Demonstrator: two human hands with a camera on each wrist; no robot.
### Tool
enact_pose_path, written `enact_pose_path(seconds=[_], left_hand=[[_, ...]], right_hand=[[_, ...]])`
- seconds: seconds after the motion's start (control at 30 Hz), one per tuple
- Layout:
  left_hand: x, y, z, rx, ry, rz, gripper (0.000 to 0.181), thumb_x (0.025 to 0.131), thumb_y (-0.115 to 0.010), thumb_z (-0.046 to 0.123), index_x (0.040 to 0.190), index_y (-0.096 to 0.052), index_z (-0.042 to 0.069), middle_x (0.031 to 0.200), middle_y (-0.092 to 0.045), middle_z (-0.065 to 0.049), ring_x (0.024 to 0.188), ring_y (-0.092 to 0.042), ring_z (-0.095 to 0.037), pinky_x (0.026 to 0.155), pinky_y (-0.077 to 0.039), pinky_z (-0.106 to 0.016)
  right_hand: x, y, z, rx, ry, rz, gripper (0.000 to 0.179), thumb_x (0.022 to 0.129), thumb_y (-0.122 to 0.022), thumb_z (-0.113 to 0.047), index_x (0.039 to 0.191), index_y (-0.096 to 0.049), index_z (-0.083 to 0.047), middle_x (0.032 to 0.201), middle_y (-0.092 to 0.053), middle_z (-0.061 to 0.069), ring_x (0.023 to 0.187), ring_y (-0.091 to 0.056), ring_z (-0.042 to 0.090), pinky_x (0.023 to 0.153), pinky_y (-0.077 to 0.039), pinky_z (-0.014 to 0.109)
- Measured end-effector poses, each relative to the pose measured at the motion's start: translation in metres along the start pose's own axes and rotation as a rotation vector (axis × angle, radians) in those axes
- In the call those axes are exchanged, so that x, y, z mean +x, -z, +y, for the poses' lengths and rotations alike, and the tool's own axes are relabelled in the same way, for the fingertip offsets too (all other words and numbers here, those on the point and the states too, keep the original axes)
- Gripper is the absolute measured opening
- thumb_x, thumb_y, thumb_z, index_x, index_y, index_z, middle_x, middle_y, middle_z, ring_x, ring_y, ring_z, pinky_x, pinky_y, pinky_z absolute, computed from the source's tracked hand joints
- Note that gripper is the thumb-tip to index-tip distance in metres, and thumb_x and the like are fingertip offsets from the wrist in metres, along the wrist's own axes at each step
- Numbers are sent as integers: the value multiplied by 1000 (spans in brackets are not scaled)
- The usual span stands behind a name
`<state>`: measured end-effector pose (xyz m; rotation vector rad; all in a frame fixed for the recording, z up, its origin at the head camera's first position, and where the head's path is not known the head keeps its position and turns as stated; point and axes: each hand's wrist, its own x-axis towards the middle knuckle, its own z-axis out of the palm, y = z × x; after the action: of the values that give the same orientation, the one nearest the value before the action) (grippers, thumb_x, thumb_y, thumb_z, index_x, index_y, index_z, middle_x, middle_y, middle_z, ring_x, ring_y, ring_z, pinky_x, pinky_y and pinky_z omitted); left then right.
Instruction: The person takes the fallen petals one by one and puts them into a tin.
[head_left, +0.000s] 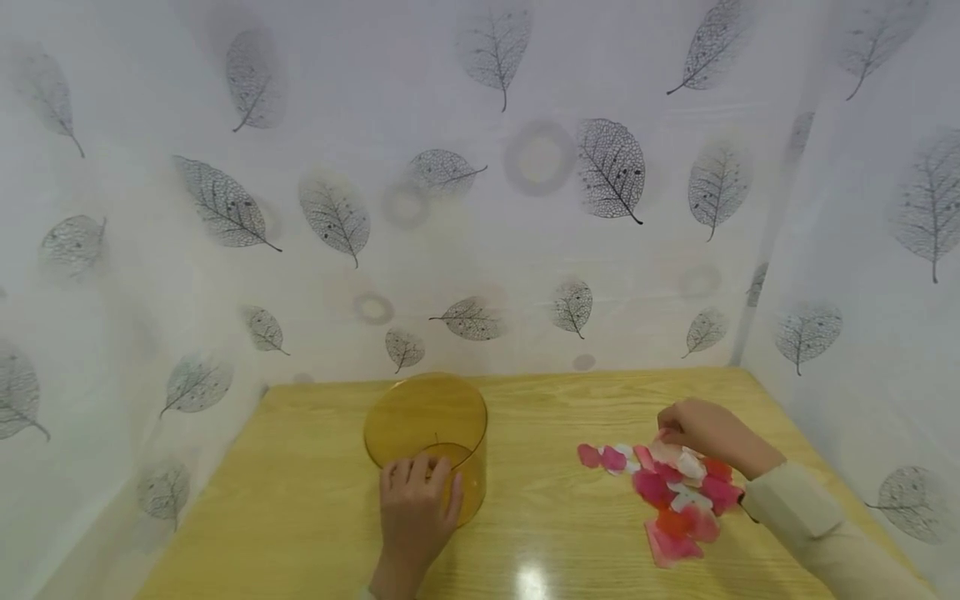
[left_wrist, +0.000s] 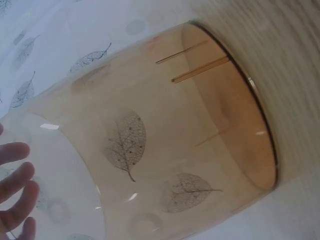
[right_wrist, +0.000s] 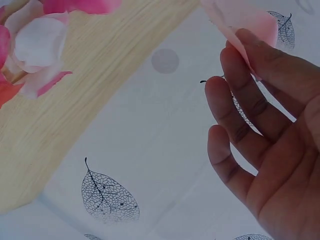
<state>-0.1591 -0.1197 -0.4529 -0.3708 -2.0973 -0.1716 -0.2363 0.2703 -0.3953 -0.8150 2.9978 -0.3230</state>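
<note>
A transparent amber cylindrical container (head_left: pixel 425 408) stands on the table, left of centre in the head view. The left hand (head_left: pixel 416 504) is at its near rim, the fingers bent over the edge. In the left wrist view the bent fingers (left_wrist: pixel 20 185) show beside the mouth of the container (left_wrist: pixel 165 125). On the right, the right hand (head_left: pixel 708 433) pinches a pale pink petal (right_wrist: pixel 232 25) between thumb and index finger, its other fingers loosely bent. Under and beside this hand lies a loose pile of petals (head_left: pixel 675 522) in pink, red and white.
A yellowish wood-grain table (head_left: pixel 532 492) spreads beneath everything. White sheeting (head_left: pixel 510 258) printed with grey leaf skeletons encloses it at the back and both sides. A few petals (head_left: pixel 590 455) trail off leftward from the pile.
</note>
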Motion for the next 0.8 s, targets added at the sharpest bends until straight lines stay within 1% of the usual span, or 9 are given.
enact_pose_path(seconds=[0.1, 0.2, 0.33, 0.4, 0.53, 0.63, 0.67, 0.73, 0.8], left_hand=[[3, 3, -1, 2, -25, -25, 44, 96, -30, 34, 75, -62, 13, 76, -60, -4, 68, -56, -23, 67, -43, -42], [6, 7, -4, 5, -70, -59, 43, 96, -29, 33, 75, -61, 13, 75, -60, -3, 66, -57, -22, 65, -45, -41], [9, 11, -7, 36, -132, -115, 47, 101, -23, 35, 83, -63, 18, 73, -60, -2, 60, -55, -20, 63, -47, -38], [9, 11, -8, 56, -152, -131, 46, 102, -21, 35, 88, -63, 21, 73, -60, -2, 59, -53, -20, 61, -47, -37], [8, 10, -8, 85, -155, -135, 48, 102, -18, 35, 91, -62, 24, 73, -59, -2, 59, -52, -20, 60, -47, -36], [7, 9, -6, 91, -139, -115, 48, 102, -17, 34, 88, -62, 23, 72, -56, -3, 61, -52, -20, 60, -46, -37], [7, 9, -5, 90, -133, -106, 45, 101, -20, 33, 87, -62, 23, 72, -56, -3, 61, -52, -20, 60, -46, -37], [6, 8, -4, 84, -120, -90, 32, 96, -32, 30, 86, -61, 22, 73, -55, -3, 63, -53, -21, 60, -45, -37], [6, 7, -2, 76, -109, -77, 17, 87, -46, 28, 85, -61, 21, 76, -56, -4, 66, -54, -21, 61, -45, -38]], right_hand=[[4, 5, -3, -12, 20, 19, 22, 79, -71, -9, 64, -57, -18, 58, -44, -11, 56, -36, 4, 53, -33, 20], [10, 10, -7, -23, 27, 30, 24, 79, -71, -9, 63, -56, -18, 58, -43, -11, 55, -36, 4, 53, -33, 20], [20, 18, -14, -32, 58, 55, 23, 79, -71, -11, 63, -57, -19, 58, -44, -12, 55, -37, 3, 54, -35, 19], [27, 24, -21, -30, 84, 72, 20, 80, -71, -12, 65, -59, -18, 58, -47, -12, 55, -38, 3, 54, -36, 19], [46, 38, -42, -33, 123, 104, 15, 84, -67, -14, 70, -63, -17, 61, -54, -10, 56, -40, 2, 55, -38, 21], [64, 48, -63, -29, 157, 123, 13, 86, -66, -14, 73, -65, -14, 64, -59, -7, 57, -43, 3, 58, -40, 23], [71, 49, -70, -25, 174, 133, 11, 86, -66, -15, 74, -66, -14, 65, -61, -6, 57, -45, 3, 58, -42, 24], [84, 51, -84, -26, 213, 156, 9, 86, -66, -15, 77, -68, -14, 69, -64, -5, 60, -50, 3, 61, -45, 26], [96, 52, -96, -30, 264, 185, 6, 85, -67, -16, 80, -69, -15, 74, -67, -5, 64, -56, 5, 64, -49, 28]])
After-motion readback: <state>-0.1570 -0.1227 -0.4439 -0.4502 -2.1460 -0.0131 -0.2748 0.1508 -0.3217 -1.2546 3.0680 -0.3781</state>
